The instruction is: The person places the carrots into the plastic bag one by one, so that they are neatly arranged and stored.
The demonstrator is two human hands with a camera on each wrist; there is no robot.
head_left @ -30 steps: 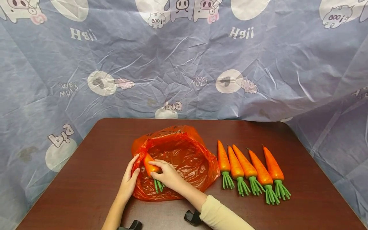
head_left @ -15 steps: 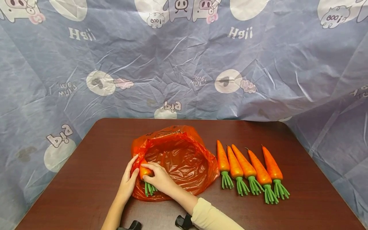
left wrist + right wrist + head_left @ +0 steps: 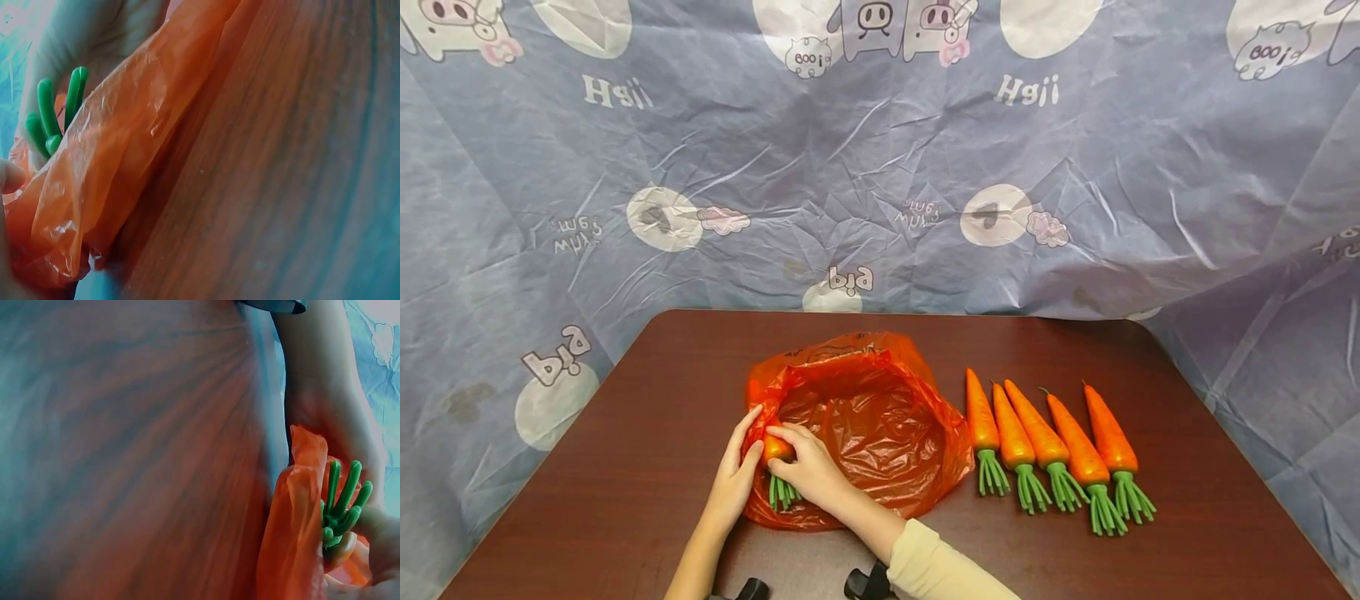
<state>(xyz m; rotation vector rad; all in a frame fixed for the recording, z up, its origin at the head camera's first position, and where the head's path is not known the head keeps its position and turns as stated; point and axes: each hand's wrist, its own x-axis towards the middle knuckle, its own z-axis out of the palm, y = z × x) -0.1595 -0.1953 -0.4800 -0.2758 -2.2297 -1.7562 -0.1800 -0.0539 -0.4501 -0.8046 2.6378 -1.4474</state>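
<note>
A thin red plastic bag [image 3: 887,433] lies on its side on the table, its mouth wide and facing me. My left hand [image 3: 736,471] grips the bag's left rim. Inside that left side is an orange carrot [image 3: 777,448] with green stalks [image 3: 340,512] pointing toward me. My right hand [image 3: 808,467] holds this carrot near its thick end; the tip is covered by the bag and left hand. In the left wrist view, the red film [image 3: 119,162] hides most of the carrot.
Several carrots [image 3: 1013,425] lie in a row right of the bag, stalks toward me. The brown wooden table [image 3: 625,467] ends at a patterned blue-grey cloth [image 3: 850,167] behind. Black wrist straps [image 3: 868,582] show at the lower edge.
My right hand has carried the carrot leftward and deeper against the bag's left side, near the left hand. The left hand stays on the rim. The carrots in the row have not moved.
</note>
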